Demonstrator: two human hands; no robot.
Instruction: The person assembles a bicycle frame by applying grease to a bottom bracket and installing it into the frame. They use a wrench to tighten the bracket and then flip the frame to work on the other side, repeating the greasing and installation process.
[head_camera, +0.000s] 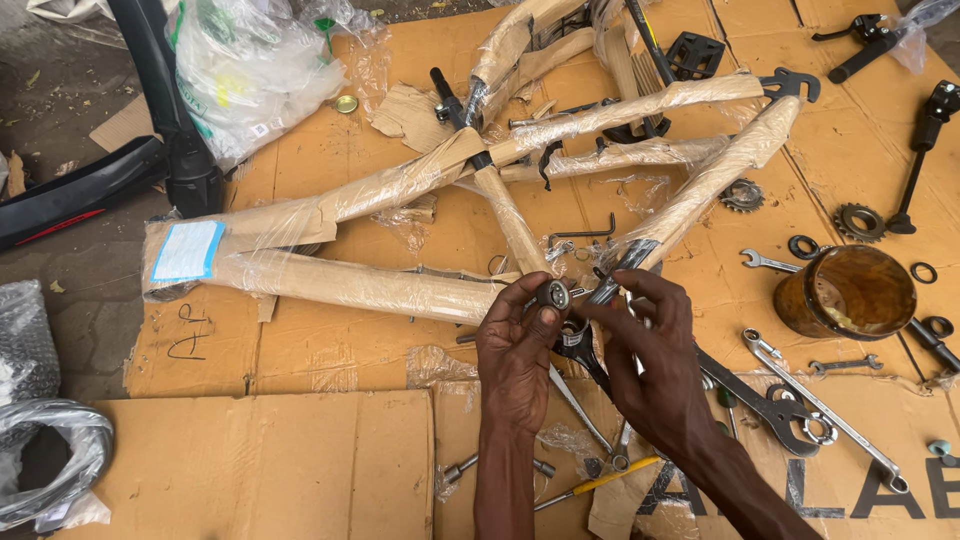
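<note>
A bicycle frame (400, 185) wrapped in brown paper and clear film lies on flattened cardboard (270, 460). At its bottom bracket my left hand (515, 350) pinches a small round metal cup or bearing part (553, 294) between thumb and fingers. My right hand (655, 360) holds a dark metal spindle or crank piece (590, 345) just right of it, fingertips near the same part. Both hands meet in front of the frame's lower junction.
Spanners (815, 400), a large black wrench (770, 405), sprockets (858, 222), rings and a brown tin (848, 292) lie to the right. A yellow-handled screwdriver (600, 482) lies below. Plastic bags (250, 70), a black mudguard (80, 195) and a tyre (50, 460) sit left.
</note>
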